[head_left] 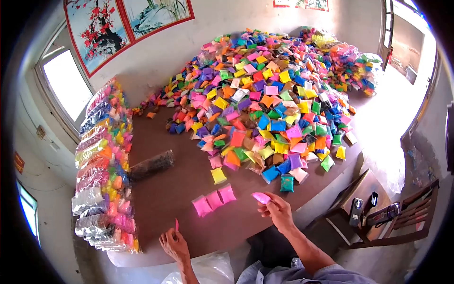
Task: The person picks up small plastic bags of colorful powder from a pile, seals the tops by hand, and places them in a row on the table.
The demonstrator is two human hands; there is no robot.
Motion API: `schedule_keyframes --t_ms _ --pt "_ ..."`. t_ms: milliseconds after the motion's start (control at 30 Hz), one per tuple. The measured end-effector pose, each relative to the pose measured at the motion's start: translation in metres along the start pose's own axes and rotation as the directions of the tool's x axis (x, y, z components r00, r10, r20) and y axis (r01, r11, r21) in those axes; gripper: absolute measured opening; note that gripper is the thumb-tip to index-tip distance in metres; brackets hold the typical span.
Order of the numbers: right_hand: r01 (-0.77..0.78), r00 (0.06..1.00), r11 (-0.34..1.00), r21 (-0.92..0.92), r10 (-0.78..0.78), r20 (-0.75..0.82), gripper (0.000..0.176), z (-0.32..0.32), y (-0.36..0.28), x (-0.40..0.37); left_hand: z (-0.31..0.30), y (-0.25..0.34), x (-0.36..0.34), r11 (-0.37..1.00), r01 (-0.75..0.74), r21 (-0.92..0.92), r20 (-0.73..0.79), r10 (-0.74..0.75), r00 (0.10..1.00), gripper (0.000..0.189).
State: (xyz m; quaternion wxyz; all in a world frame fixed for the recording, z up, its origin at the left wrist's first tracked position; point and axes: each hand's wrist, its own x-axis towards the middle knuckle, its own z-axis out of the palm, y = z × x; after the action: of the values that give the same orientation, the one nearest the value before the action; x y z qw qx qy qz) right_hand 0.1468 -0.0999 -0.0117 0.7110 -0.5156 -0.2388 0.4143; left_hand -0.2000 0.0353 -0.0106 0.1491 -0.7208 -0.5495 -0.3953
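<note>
My right hand [278, 211] pinches a pink packet [261, 198] between thumb and fingers, above the front of the brown table [189, 189]. My left hand [175, 245] is near the table's front edge, its fingers closed on a thin pink packet [177, 225] seen edge-on. Between and beyond my hands, several pink packets [213, 200] lie side by side in a short slanted row. A yellow packet [218, 176] lies just behind that row, and a teal packet [287, 183] rests behind my right hand.
A large heap of colourful packets [269, 102] covers the back of the table. Filled clear bags [94, 175] line the left side, with a dark bag [152, 164] beside them. A wooden chair [411, 213] and small stand with devices [356, 211] are at right.
</note>
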Motion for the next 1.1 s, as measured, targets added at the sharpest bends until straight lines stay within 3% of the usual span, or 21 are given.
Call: schedule_keyframes --t_ms 67,167,233,333,367,400,467,500,567,600,667,733,767,800,900,933,1000,1100 --pt "0.015 1.0 0.999 -0.046 -0.015 -0.005 0.04 0.003 0.003 -0.004 -0.006 0.006 -0.004 0.999 -0.04 0.026 -0.053 0.041 0.998 0.01" --pt "0.084 0.996 0.988 -0.129 -0.081 0.027 0.045 0.009 0.012 -0.01 -0.012 0.04 -0.029 0.931 0.169 -0.322 0.171 -0.119 0.978 0.007" --pt "0.127 0.991 0.981 -0.147 -0.119 0.062 0.046 0.018 0.015 -0.018 -0.02 0.086 -0.032 0.849 0.215 -0.483 0.338 -0.045 0.94 0.014" --pt "0.13 0.986 0.981 -0.142 -0.113 0.12 0.045 0.025 0.023 -0.027 -0.013 0.15 -0.031 0.543 0.588 -0.599 0.643 -0.111 0.758 0.028" --pt "0.136 0.985 0.983 -0.124 -0.12 0.127 0.044 0.028 0.024 -0.03 -0.005 0.163 -0.029 0.465 0.665 -0.584 0.706 -0.113 0.699 0.034" --pt "0.132 0.984 0.984 -0.123 -0.116 0.134 0.044 0.03 0.024 -0.032 0.008 0.167 -0.03 0.466 0.667 -0.581 0.705 -0.122 0.699 0.034" --pt "0.173 0.975 0.977 -0.123 -0.153 0.162 0.042 0.032 0.025 -0.035 0.034 0.171 -0.032 0.368 0.802 -0.47 0.858 -0.022 0.513 0.038" --pt "0.171 0.975 0.978 -0.121 -0.15 0.163 0.042 0.031 0.021 -0.034 0.03 0.18 -0.023 0.37 0.802 -0.468 0.858 -0.025 0.512 0.038" --pt "0.332 0.943 0.851 -0.407 -0.292 0.158 0.041 0.026 0.01 -0.026 0.016 0.197 -0.007 0.461 0.737 -0.494 0.816 -0.046 0.576 0.042" --pt "0.325 0.946 0.854 -0.407 -0.286 0.155 0.041 0.026 0.009 -0.023 0.02 0.195 -0.011 0.463 0.74 -0.487 0.821 -0.047 0.57 0.042" --pt "0.27 0.963 0.852 -0.449 -0.241 0.12 0.04 0.025 0.008 -0.015 0.033 0.189 -0.024 0.594 0.545 -0.592 0.684 0.012 0.73 0.042" --pt "0.272 0.962 0.85 -0.451 -0.227 0.151 0.038 0.018 0.011 -0.004 0.03 0.19 -0.027 0.635 0.494 -0.594 0.655 0.024 0.756 0.042" --pt "0.221 0.971 0.843 -0.49 -0.142 0.193 0.035 0.016 0.011 0.002 0.028 0.19 -0.027 0.671 0.435 -0.601 0.618 0.044 0.785 0.042" --pt "0.173 0.972 0.831 -0.529 -0.056 0.23 0.032 0.015 0.008 0.006 0.028 0.19 -0.027 0.674 0.438 -0.595 0.622 0.041 0.782 0.042" --pt "0.123 0.974 0.827 -0.549 0.005 0.225 0.03 0.013 0.0 0.007 0.029 0.19 -0.029 0.632 0.481 -0.608 0.622 0.002 0.783 0.04" --pt "0.119 0.974 0.829 -0.546 0.008 0.225 0.03 0.012 0.005 0.007 0.031 0.191 -0.031 0.628 0.431 -0.648 0.571 0.026 0.821 0.037" --pt "0.208 0.974 0.865 -0.457 -0.142 0.176 0.028 0.011 0.017 0.007 0.033 0.192 -0.034 0.627 0.378 -0.681 0.519 0.05 0.853 0.035" --pt "0.217 0.975 0.888 -0.405 -0.181 0.126 0.02 0.013 0.02 0.005 0.029 0.196 -0.032 0.572 0.446 -0.688 0.573 0.052 0.818 0.029"
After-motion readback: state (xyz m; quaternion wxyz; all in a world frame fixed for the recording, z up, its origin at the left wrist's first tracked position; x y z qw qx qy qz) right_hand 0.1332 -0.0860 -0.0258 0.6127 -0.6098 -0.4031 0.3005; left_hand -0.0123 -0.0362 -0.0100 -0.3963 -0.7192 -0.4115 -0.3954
